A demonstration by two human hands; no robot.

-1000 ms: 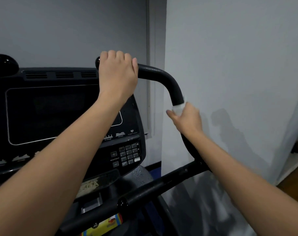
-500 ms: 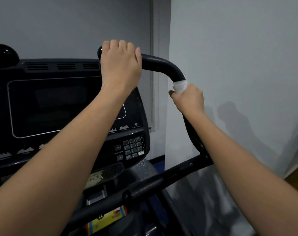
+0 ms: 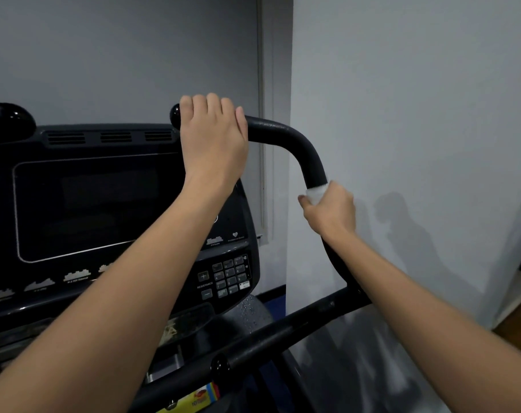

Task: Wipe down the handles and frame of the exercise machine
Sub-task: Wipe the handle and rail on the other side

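Exercise machine [image 3: 134, 263] is filling the left and lower part of the frame, its dark console [image 3: 89, 204] and keypad [image 3: 226, 275] sitting at centre left. Its curved black handle [image 3: 298, 144] is arching from the upper centre down toward the right, where it is joining a lower crossbar [image 3: 283, 329] running diagonally to the bottom centre. The left hand [image 3: 213, 141] is grasping the top end of the handle, fingers curling over it just beside the rounded end cap [image 3: 175, 113]. The right hand [image 3: 330, 211] is clenching round the handle's descending part at centre right, pressing a white cloth [image 3: 316, 193] against the bar; the cloth is showing just above the thumb and forefinger. Below the console a shallow tray [image 3: 190, 320] is sitting in shadow, and what is lying in it is too dark to tell. A yellow packet [image 3: 199, 397] is peeking out at the bottom centre, under the crossbar. Pale wall [image 3: 402, 99] is standing behind the handle on the right.
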